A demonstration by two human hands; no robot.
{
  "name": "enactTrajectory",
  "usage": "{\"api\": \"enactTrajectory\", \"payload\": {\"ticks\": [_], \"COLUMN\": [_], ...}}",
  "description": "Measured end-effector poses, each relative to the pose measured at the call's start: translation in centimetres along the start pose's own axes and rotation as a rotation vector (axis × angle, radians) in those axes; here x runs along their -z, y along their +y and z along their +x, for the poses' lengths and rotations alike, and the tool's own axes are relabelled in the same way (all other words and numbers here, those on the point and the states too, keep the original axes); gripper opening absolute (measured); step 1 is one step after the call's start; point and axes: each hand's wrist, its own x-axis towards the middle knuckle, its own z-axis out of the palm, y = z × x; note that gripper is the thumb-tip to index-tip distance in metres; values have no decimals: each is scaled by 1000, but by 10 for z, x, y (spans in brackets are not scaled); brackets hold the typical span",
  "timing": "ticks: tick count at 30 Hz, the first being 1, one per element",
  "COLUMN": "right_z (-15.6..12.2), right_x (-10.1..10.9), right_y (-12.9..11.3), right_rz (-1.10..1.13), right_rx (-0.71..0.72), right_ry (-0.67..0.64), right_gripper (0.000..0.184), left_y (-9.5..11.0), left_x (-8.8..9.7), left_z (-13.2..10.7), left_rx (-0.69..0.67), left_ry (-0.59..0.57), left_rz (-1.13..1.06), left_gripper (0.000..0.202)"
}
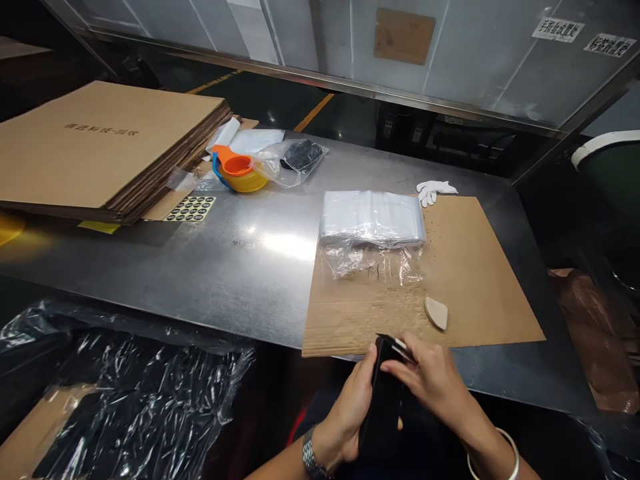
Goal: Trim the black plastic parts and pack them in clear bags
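Both my hands hold one flat black object (383,407) below the near table edge. My left hand (350,407), with a watch on its wrist, wraps around its left side. My right hand (433,380), with a bangle on the wrist, is closed over its top right corner, where a thin pale strip shows. Just beyond them a brown cardboard sheet (475,280) lies on the steel table (225,267). On the sheet rest a stack of clear plastic bags (373,217), one loose clear bag (373,263) and a small beige wedge (437,312).
A pile of flat cartons (100,147) fills the far left. Near it are an orange and yellow funnel (240,173), a sticker sheet (191,209), a bag with something black (300,157) and white gloves (434,191). A box lined with black plastic (125,400) stands at lower left.
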Motion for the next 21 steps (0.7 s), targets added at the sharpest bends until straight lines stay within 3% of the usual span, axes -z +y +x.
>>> {"api": "enactTrajectory", "payload": {"ticks": [5, 8, 10, 13, 16, 19, 21], "right_z": [19, 15, 4, -18, -30, -28, -21], "right_x": [12, 9, 1, -16, -32, -37, -36], "right_y": [15, 18, 17, 11, 4, 0, -1], "right_rz": [337, 450, 430, 413, 481, 551, 567], "right_rx": [-25, -78, -141, -211, -244, -290, -305], "right_ry": [-32, 40, 63, -35, -103, -84, -45], "right_gripper": [24, 28, 29, 47, 41, 36, 37], "left_y": [-3, 1, 5, 10, 11, 6, 1], "left_x": [1, 3, 4, 4, 3, 4, 6], "left_z": [-4, -2, 0, 3, 3, 3, 4], "left_rx": [-15, 2, -69, -255, -358, -409, -428], "left_ry": [-47, -32, 17, 111, 153, 209, 186], "left_rz": [28, 1, -83, -220, -236, -168, -140], "left_gripper": [49, 57, 59, 56, 57, 56, 53]}}
